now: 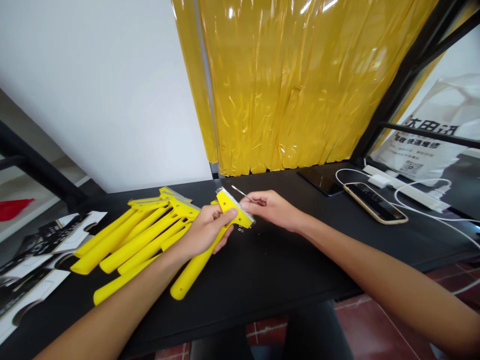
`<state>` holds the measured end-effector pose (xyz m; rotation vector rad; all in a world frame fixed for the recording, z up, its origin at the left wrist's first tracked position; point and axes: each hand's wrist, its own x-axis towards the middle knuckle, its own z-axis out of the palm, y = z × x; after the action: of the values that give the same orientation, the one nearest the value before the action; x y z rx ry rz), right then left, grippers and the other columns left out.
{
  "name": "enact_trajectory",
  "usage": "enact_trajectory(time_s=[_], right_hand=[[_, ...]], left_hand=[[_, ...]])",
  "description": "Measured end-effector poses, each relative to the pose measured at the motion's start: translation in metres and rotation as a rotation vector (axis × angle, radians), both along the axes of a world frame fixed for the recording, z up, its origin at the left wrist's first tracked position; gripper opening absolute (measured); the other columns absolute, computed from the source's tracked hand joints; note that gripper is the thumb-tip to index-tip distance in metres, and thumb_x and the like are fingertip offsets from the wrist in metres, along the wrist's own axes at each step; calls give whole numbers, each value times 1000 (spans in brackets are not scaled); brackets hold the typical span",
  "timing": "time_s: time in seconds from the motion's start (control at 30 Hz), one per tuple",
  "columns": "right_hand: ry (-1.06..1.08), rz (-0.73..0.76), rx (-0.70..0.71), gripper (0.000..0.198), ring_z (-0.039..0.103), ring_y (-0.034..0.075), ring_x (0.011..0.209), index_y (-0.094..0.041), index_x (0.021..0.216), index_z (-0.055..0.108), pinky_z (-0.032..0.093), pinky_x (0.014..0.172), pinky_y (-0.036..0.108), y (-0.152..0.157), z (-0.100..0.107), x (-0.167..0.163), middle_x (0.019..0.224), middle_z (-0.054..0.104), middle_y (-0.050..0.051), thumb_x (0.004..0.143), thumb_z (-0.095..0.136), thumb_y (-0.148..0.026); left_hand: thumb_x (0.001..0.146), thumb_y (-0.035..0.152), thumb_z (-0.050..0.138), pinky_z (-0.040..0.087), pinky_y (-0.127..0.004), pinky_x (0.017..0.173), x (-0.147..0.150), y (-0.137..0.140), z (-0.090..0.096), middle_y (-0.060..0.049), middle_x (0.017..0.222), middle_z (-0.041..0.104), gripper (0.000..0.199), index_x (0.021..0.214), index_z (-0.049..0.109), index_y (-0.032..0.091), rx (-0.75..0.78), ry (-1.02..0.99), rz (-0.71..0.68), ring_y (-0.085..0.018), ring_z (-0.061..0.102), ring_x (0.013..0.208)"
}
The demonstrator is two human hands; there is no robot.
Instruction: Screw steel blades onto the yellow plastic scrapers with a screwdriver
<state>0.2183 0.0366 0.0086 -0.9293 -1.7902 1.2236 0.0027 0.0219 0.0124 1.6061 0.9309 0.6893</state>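
My left hand [208,227] is wrapped around the neck of a yellow scraper [197,272], its handle slanting down toward me. The scraper's wide head, with a metal strip along its edge and small holes or screws in its face, sticks out past my thumb. Beside that head, my right hand [272,207] pinches a thin metal rod [240,191], possibly a slim screwdriver; its far end points up and left. A few tiny metal pieces [240,229], perhaps nuts, lie on the black table [285,270] just below the head. Several more yellow scrapers [138,242] are piled to the left.
Black and white printed cards [48,250] are stacked at the left edge. On the right lie a phone [375,201], a dark tablet [320,180] and a white power strip [408,189] with loose cables. A yellow plastic curtain [292,90] and a white panel [112,90] stand behind.
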Motion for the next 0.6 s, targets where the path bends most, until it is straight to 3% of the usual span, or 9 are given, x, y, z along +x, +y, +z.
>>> enact_trajectory(time_s=[0.07, 0.17, 0.27, 0.4, 0.6], right_hand=[[14, -87, -38, 40, 44, 11, 59, -17, 100, 70, 36, 58, 25, 5, -3, 1, 66, 54, -3, 89, 62, -54], [-101, -142, 44, 42, 42, 10, 58, -15, 88, 75, 32, 56, 25, 13, -13, 6, 63, 55, -2, 89, 61, -54], [-256, -55, 163, 39, 46, 11, 59, -16, 79, 78, 32, 57, 26, 16, -26, 6, 62, 60, -1, 88, 64, -51], [-358, 47, 306, 24, 56, 12, 66, -20, 97, 80, 37, 62, 24, 12, -34, -2, 78, 70, 1, 87, 71, -39], [-484, 58, 442, 23, 62, 14, 74, -23, 108, 78, 40, 67, 25, 9, -33, -3, 87, 71, 3, 89, 69, -33]], left_hand=[[91, 48, 58, 31, -20, 31, 2, 2, 0, 3, 46, 50, 42, 63, 52, 18, -18, -13, 95, -9, 45, 30], [91, 49, 57, 34, -21, 31, 2, 5, 0, 4, 38, 45, 45, 59, 49, 19, -35, -15, 219, -10, 42, 28], [91, 48, 57, 38, -22, 33, 1, 7, 2, 3, 38, 48, 43, 60, 51, 19, -16, -53, 279, -11, 44, 28], [92, 46, 56, 41, -23, 35, 2, 6, 7, 3, 36, 45, 44, 58, 48, 20, 22, -42, 342, -11, 43, 28], [92, 45, 57, 38, -22, 34, 4, 2, 9, 3, 40, 47, 43, 59, 48, 20, 36, -68, 385, -11, 45, 31]])
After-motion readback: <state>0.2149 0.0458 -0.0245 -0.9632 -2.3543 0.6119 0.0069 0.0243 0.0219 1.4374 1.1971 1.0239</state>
